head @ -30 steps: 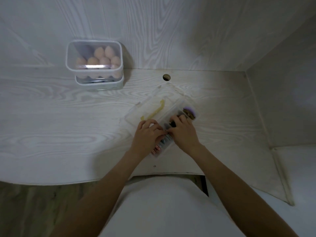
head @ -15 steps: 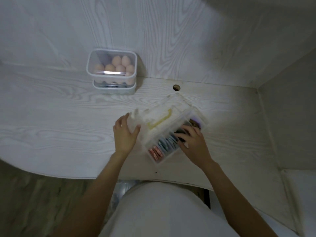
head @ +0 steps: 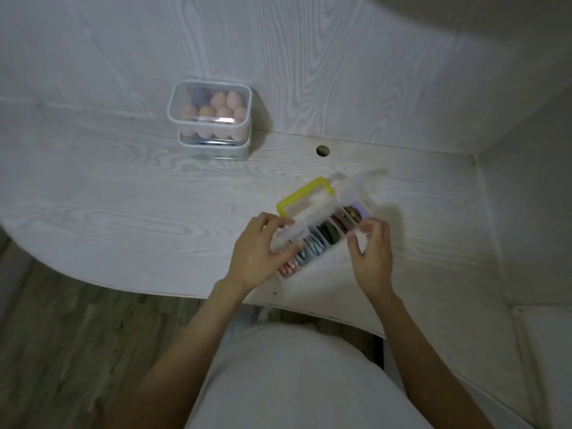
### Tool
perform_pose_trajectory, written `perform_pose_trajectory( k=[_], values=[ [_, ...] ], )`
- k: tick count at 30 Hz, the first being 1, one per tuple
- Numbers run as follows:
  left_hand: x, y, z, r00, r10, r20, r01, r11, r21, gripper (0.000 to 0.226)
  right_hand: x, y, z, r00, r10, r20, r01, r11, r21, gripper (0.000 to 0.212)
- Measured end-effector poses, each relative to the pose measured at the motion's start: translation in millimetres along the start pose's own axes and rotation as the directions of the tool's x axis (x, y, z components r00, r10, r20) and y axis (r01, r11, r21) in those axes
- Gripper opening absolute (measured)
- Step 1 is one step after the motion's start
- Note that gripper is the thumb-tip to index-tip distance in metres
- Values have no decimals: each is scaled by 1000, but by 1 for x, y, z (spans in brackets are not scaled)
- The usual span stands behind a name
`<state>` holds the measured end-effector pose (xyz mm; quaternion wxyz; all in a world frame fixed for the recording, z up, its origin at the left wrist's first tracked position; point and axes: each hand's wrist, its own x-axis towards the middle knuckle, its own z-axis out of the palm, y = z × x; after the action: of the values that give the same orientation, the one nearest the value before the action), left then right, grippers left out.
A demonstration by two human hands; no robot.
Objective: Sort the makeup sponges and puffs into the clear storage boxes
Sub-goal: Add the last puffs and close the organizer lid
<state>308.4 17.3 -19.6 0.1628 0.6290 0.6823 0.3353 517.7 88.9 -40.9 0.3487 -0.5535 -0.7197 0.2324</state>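
Note:
A long clear divided box [head: 313, 263] lies slanted near the table's front edge. Flat coloured puffs [head: 328, 233] stand on edge in its compartments: pink, blue, green, brown, purple. Its clear lid [head: 312, 209] with a yellow handle [head: 305, 193] is tilted over the far side. My left hand [head: 258, 247] grips the lid's near left end. My right hand [head: 371, 252] pinches the box's front right rim. At the back left, a closed clear box [head: 213, 114] of peach egg-shaped sponges sits stacked on a second clear box [head: 213, 149].
The white wood-grain table [head: 123, 196] has a curved front edge and a cable hole [head: 322, 150] near the back wall. Walls close in behind and on the right. Wood floor shows at lower left.
The lid has swung down towards the box, its yellow handle now plainly showing. My left hand moved from the lid's outer left side to its near end; my right hand came out of the compartments to the rim.

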Motion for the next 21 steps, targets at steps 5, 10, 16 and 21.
perform_pose_trajectory(
  k=[5, 10, 16, 21],
  values=[
    [-30, 5, 45, 983, 72, 167, -113, 962, 247, 37, 3, 17, -23, 998, 52, 23, -50, 998, -45, 41],
    [-29, -11, 46, 969, 64, 237, -137, 942, 307, 64, 23, 32, -28, 915, 0, 404, 140, 938, -317, 52],
    [-15, -14, 17, 981, -103, 166, 44, 945, 325, 59, 37, 18, -16, 831, -112, 544, 343, 874, -344, 57],
    [1, -2, 45, 990, -128, 56, 87, 878, 470, 79, 54, 3, 11, 764, -112, 635, 417, 837, -355, 60]
  ],
)
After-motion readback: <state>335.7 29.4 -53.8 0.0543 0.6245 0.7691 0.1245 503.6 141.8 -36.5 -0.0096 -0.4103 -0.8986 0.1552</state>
